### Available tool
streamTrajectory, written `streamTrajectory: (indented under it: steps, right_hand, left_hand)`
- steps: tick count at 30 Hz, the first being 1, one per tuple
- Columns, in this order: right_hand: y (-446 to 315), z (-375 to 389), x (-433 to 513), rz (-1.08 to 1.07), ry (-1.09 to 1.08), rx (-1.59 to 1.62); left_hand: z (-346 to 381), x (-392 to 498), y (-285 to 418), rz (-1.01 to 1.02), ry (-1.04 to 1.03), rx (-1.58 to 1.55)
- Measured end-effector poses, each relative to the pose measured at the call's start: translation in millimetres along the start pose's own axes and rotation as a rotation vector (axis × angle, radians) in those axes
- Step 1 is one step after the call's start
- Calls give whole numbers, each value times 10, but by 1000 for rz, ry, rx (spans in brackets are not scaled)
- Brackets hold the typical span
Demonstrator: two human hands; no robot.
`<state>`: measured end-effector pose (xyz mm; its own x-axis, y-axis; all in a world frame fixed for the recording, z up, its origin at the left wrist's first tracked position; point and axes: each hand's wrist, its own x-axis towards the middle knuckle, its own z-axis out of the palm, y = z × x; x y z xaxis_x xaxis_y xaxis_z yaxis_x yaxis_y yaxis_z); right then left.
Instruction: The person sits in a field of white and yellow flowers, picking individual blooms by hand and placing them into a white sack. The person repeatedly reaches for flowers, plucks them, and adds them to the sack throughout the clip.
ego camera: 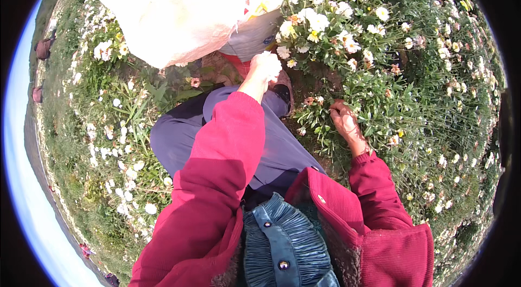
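Note:
My left hand (257, 74) is in front of the white woven sack (191, 14), above my knees. Its fingers are curled around a bunch of white flower heads (268, 64), washed out by the sun. To the right, my right hand (346, 122) reaches low into a leafy flowering plant (325, 124). Thumb and fingertips meet among the leaves, and what lies between them is hidden. Withered brownish blooms (310, 100) sit just beyond these fingers. Behind my left hand, part of a grey bag (254, 36) shows under the sack's edge.
Dense rows of white blooms (315, 18) stand ahead on the right, and more flowering plants (126, 173) grow on the left. My bent legs (179, 136) in dark trousers take up the middle. Far off at the left edge are people (42, 49).

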<state>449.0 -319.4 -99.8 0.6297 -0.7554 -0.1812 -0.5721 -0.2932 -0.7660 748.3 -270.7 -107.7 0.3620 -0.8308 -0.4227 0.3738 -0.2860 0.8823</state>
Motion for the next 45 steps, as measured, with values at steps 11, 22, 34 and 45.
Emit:
streamTrajectory:
  steps: [11, 22, 34, 45]
  right_hand:
    - [97, 22, 59, -2, 3, 25]
    - [-6, -70, 109, 167, -100, 1]
    - [-57, -62, 87, 65, -59, 26]
    - [0, -48, 90, 136, -99, 21]
  left_hand:
    - [312, 388, -288, -450, -81, -507]
    - [301, 668, -860, 7, -40, -94]
    - [301, 633, -656, -12, 128, 310]
    - [617, 401, -111, 19, 146, -102]
